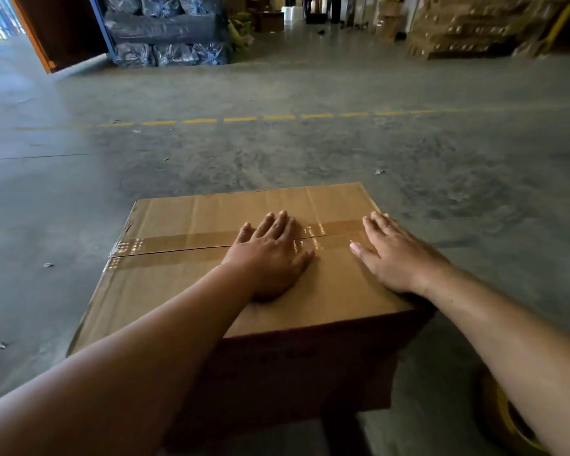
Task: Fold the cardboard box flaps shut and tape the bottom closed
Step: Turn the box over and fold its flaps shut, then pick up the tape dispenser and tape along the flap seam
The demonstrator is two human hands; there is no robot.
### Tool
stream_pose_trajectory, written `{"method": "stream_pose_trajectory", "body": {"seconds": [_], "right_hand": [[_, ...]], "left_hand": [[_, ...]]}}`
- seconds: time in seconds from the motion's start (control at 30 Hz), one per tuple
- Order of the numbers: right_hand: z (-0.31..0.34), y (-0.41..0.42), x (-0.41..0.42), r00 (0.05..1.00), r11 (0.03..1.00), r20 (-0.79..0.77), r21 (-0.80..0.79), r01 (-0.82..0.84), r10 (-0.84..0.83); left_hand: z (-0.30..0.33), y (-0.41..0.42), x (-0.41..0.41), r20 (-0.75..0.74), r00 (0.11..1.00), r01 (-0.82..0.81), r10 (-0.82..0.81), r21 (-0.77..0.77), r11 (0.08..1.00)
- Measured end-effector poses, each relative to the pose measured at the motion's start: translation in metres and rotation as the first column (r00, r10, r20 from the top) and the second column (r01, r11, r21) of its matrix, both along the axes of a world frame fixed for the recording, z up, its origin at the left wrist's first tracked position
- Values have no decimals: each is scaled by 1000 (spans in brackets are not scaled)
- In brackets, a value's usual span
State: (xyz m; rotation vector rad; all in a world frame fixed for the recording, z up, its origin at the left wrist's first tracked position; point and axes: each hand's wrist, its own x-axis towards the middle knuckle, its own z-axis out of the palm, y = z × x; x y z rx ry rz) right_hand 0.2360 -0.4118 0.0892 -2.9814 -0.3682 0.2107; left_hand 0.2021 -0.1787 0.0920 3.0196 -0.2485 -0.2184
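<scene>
Far left, back: orange door (43, 31), partly cut off by the frame edge; beside it, plastic-wrapped dark bundles (167, 31), contents impossible to make out. Centre, on the concrete floor (79, 192): cardboard box (178, 284), flaps shut, strip of clear tape (175, 243) along the seam, middle stretch hidden under the hands. Left hand (270, 255) flat on the tape, fingers spread. Right hand (392, 255) flat near the box's right edge, fingers straight. Lower right: tape roll (510, 419), mostly hidden behind the right forearm. Back right: blurred stacked cartons (468, 24).
</scene>
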Motion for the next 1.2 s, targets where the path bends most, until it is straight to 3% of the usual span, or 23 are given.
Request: {"method": "stream_pose_trajectory", "body": {"seconds": [0.13, 0.3, 0.37, 0.5, 0.63, 0.77, 0.9, 1.0, 1.1, 1.2], "right_hand": [[4, -18, -10, 999, 944, -28, 331, -7, 17], [0, -55, -16, 989, 733, -80, 664, 149, -128], [-18, -79, -18, 962, 736, -100, 625, 259, -254], [-85, -142, -37, 896, 856, -173, 269, 443, -409], [-141, -186, -88, 735, 723, -286, 167, 670, -615], [-173, -190, -119, 690, 712, -223, -33, 701, -689], [-196, -188, -125, 660, 685, -288, 17, 728, -694], [-200, -185, -123, 663, 672, -189, 19, 740, -724], [-193, -188, -116, 597, 600, -270, 83, 796, -755], [-171, -190, -103, 666, 665, -229, 95, 741, -710]], "left_hand": [[1, -33, 11, 12, 1000, 16, -16, 7, 1000], [5, -96, 31, 61, 992, 116, -114, -25, 993], [2, -109, 35, 72, 987, 147, -145, -29, 989], [-7, -113, 34, 75, 982, 174, -172, -20, 985], [-11, -109, 37, 93, 980, 179, -178, -6, 984], [-16, -107, 41, 112, 977, 182, -180, -11, 983], [-16, -107, 41, 124, 979, 167, -164, -18, 986], [-15, -107, 41, 126, 979, 165, -160, -31, 986], [-12, -106, 41, 102, 980, 178, -174, -28, 984], [-8, -105, 42, 63, 979, 198, -196, -21, 980]]}}
